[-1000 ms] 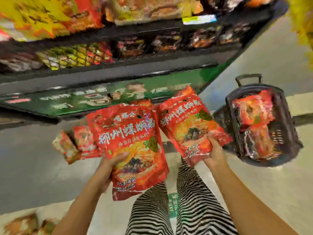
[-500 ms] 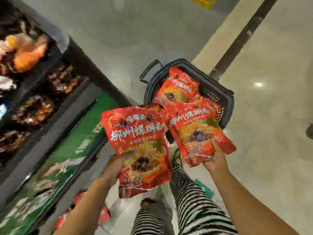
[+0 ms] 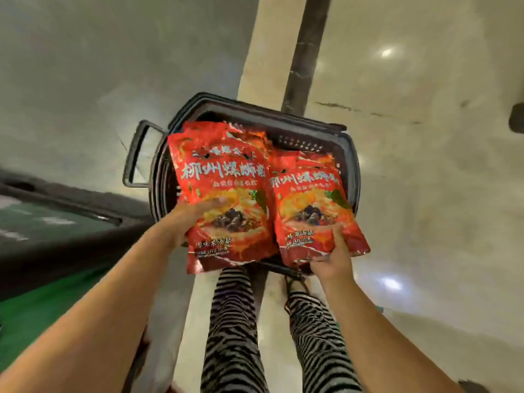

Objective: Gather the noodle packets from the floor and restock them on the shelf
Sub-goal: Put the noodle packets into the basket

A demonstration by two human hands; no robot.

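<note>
Pale polished floor fills most of what we see, with a green shelf base along the left. On the floor, just ahead of striped trousers, stands a dark basket. Red packets show inside it, mostly hidden, so we cannot count them. Over the basket's left edge, the left hand grips the left packet by its lower left side, thumb across the front. Over the right edge, the right hand pinches the right packet at its bottom edge. These 2 packets touch side by side.
</note>
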